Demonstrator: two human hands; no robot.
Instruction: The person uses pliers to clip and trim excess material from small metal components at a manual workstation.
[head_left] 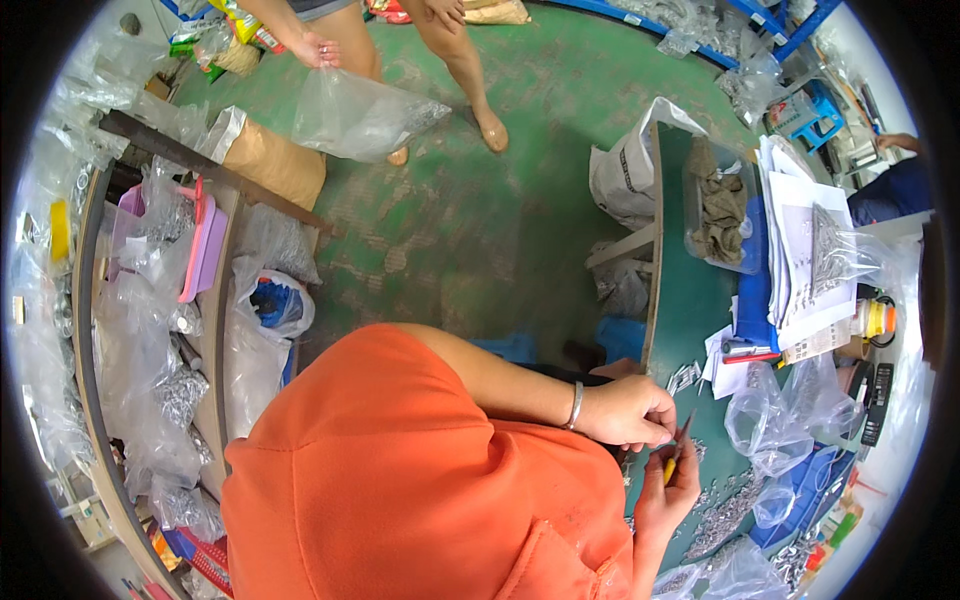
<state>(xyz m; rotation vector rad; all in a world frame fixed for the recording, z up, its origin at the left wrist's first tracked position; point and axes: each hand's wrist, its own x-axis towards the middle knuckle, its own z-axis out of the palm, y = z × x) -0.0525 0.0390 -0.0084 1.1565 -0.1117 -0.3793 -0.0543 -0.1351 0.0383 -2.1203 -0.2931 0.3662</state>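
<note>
Over the edge of a green-topped table (683, 275), my left hand (625, 410), with a bangle at its wrist, is closed with thumb and fingers pressed together. What it pinches is too small to make out. Close below it, my right hand (668, 492) is wrapped round a small pointed tool with a yellow handle (670, 470). The tool's narrow tip reaches up beside my left fingertips. Small metal parts (725, 515) lie scattered on the tabletop beside my right hand, and a little bunch of shiny metal pieces (684, 378) lies beyond my left hand.
Clear plastic bags (770, 420), papers (800, 260) and a bin holding a brown cloth (718, 215) crowd the table. Shelves with bagged parts (150, 340) stand left. Another person (460, 60) carries a clear bag (365, 112) across the green floor. A white sack (630, 170) stands by the table.
</note>
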